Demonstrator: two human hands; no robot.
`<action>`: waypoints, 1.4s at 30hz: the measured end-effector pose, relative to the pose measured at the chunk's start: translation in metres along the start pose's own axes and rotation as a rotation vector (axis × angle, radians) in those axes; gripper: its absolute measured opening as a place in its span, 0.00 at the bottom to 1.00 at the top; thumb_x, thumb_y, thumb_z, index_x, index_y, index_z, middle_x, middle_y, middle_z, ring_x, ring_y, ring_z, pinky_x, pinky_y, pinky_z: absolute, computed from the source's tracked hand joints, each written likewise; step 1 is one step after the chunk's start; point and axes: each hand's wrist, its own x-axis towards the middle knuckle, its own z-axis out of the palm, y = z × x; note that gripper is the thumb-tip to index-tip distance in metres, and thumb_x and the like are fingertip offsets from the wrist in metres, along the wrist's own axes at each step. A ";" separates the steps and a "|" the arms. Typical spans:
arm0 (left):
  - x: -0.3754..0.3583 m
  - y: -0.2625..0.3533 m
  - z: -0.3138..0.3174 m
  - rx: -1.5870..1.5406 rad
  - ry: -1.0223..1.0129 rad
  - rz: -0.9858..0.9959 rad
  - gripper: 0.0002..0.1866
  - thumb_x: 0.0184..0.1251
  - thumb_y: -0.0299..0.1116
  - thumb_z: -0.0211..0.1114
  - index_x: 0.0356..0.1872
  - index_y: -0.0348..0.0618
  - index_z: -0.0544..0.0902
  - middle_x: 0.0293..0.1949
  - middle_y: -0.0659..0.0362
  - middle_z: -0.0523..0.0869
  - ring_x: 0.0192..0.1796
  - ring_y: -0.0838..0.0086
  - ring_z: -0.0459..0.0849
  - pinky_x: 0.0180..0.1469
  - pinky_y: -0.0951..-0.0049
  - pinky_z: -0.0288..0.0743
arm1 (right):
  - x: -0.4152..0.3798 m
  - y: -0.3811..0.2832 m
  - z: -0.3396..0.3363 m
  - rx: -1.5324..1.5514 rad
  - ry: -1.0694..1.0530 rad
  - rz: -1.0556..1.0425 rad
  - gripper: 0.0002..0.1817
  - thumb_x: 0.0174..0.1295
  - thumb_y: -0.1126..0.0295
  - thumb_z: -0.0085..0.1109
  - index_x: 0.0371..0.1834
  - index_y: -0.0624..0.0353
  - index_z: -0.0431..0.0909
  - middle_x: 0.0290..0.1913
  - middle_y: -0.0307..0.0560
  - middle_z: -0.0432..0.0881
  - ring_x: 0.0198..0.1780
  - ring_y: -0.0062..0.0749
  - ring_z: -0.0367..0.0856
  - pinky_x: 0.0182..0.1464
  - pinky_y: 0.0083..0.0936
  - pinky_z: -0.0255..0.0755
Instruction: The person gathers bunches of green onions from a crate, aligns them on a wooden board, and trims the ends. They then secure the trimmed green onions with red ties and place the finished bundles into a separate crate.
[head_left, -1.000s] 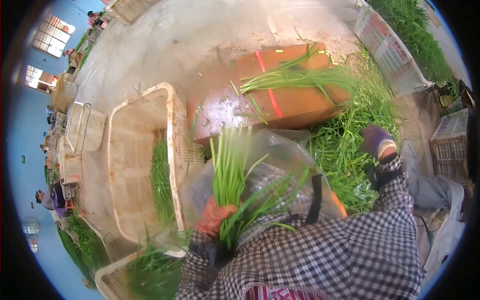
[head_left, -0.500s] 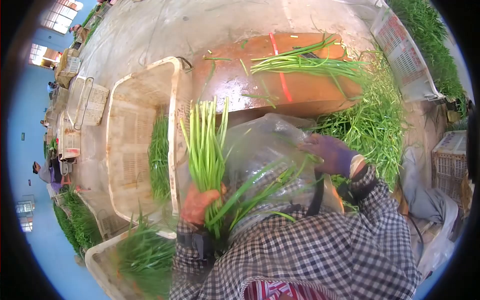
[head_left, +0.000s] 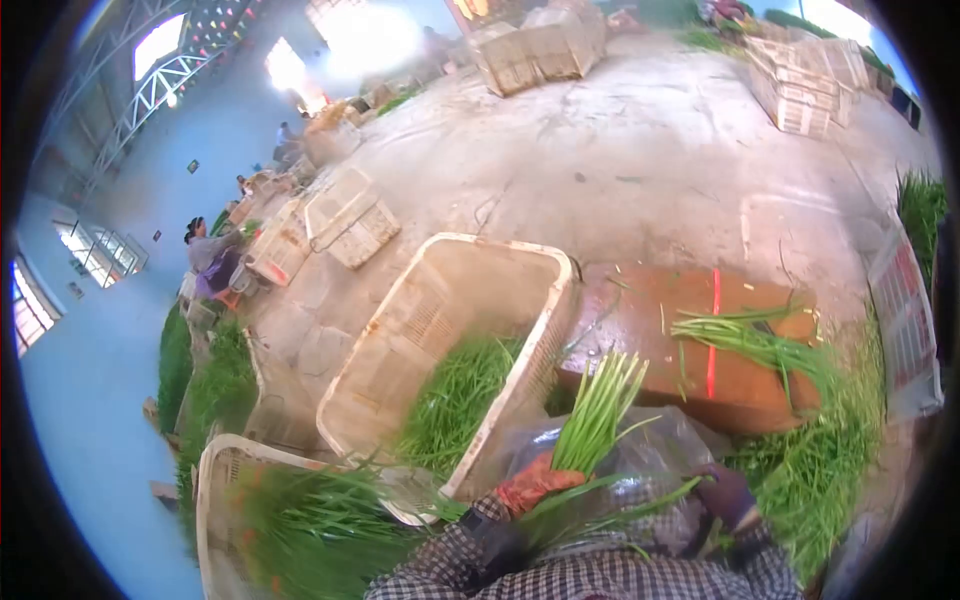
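Note:
My left hand (head_left: 535,483), in an orange glove, is closed around a bunch of garlic chives (head_left: 598,415). The pale cut ends point up and away from me. Long green leaves bend from the bunch across my lap towards my right hand (head_left: 725,495), which wears a dark purple glove. Its fingers are bent together at the ends of those leaves and seem to pinch them. Clear plastic sheeting (head_left: 665,440) covers my lap beneath the bunch. Beyond it, more chives (head_left: 745,335) lie on a brown bench (head_left: 640,365) across a red strap (head_left: 713,335).
Left of me stand a large white crate (head_left: 345,390) with chives at its bottom and a nearer crate (head_left: 207,490) full of greens. Chive trimmings (head_left: 815,490) are heaped at my right. A person (head_left: 210,255) sits far left; more crates (head_left: 350,215) stand on the concrete floor.
My view has tilted up and swung left, showing more of the hall. My left hand still grips the bunch, and my right hand remains by the leaf ends.

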 end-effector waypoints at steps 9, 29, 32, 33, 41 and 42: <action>0.006 0.002 0.006 -0.249 0.004 -0.019 0.28 0.61 0.37 0.65 0.62 0.41 0.70 0.52 0.59 0.80 0.46 0.78 0.78 0.48 0.76 0.74 | -0.038 -0.137 -0.008 -0.451 0.271 -0.881 0.19 0.51 0.79 0.51 0.47 0.56 0.80 0.43 0.55 0.83 0.45 0.47 0.82 0.47 0.36 0.75; -0.006 0.015 0.044 -0.149 0.114 0.186 0.18 0.58 0.28 0.66 0.50 0.38 0.76 0.42 0.59 0.82 0.37 0.78 0.78 0.37 0.78 0.75 | 0.001 -0.148 0.060 0.454 -0.387 -0.848 0.36 0.61 0.69 0.51 0.73 0.55 0.50 0.71 0.56 0.57 0.71 0.48 0.56 0.71 0.40 0.52; -0.003 0.012 0.038 -0.113 0.065 0.055 0.19 0.55 0.27 0.67 0.49 0.38 0.76 0.40 0.58 0.82 0.37 0.77 0.79 0.39 0.77 0.75 | 0.005 -0.143 0.056 1.077 -0.362 -0.582 0.35 0.66 0.63 0.52 0.74 0.54 0.48 0.65 0.52 0.66 0.67 0.38 0.62 0.65 0.32 0.62; -0.003 0.011 0.038 -0.058 0.054 0.079 0.19 0.54 0.27 0.67 0.49 0.38 0.76 0.40 0.58 0.82 0.37 0.77 0.79 0.39 0.76 0.75 | 0.006 -0.145 0.054 1.242 -0.364 -0.522 0.35 0.66 0.63 0.52 0.73 0.55 0.50 0.62 0.52 0.69 0.65 0.37 0.65 0.62 0.30 0.65; 0.005 0.008 0.044 -0.004 -0.094 -0.031 0.21 0.50 0.25 0.68 0.49 0.36 0.78 0.40 0.57 0.83 0.37 0.76 0.79 0.38 0.75 0.75 | 0.046 -0.106 0.036 1.259 0.110 -0.659 0.15 0.68 0.63 0.46 0.53 0.56 0.70 0.23 0.30 0.59 0.25 0.20 0.62 0.28 0.21 0.62; 0.005 0.009 0.046 -0.025 -0.117 -0.034 0.21 0.50 0.25 0.68 0.48 0.36 0.78 0.39 0.57 0.83 0.36 0.76 0.79 0.37 0.75 0.75 | 0.048 -0.097 0.025 1.285 0.142 -0.627 0.15 0.69 0.62 0.45 0.53 0.57 0.70 0.22 0.28 0.58 0.24 0.18 0.60 0.27 0.19 0.60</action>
